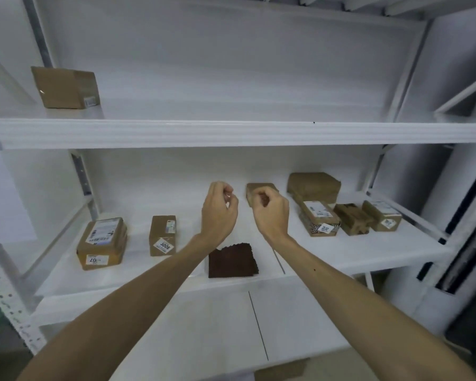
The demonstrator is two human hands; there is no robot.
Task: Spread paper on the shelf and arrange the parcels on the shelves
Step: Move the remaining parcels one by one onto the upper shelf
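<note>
The white shelf rack [231, 133] fills the view, and its tiers are the only containers here. The upper shelf [231, 108] holds one cardboard box [66, 88] at its far left. The middle shelf [341, 254] holds the rest: a big labelled parcel [102, 243] and an upright narrow parcel [162, 235] on the left, then a cluster on the right made of a flat wrapped parcel [313, 185] at the back, a long labelled parcel [318, 218], a dark taped parcel [352, 222] and an end parcel [382, 215]. A white sheet [300, 320] with a seam lies on the tier below; whether it is the paper I cannot tell. A brown cloth [232, 261] sits at the middle shelf's front edge. A small parcel [256, 188] lies just behind the right hand [271, 213], deeper in, its long side running across the shelf, so that hand is probably the one to take it. The left hand [219, 210] hangs beside it over bare shelf. Both have fingers curled inward with nothing visible in them.
</note>
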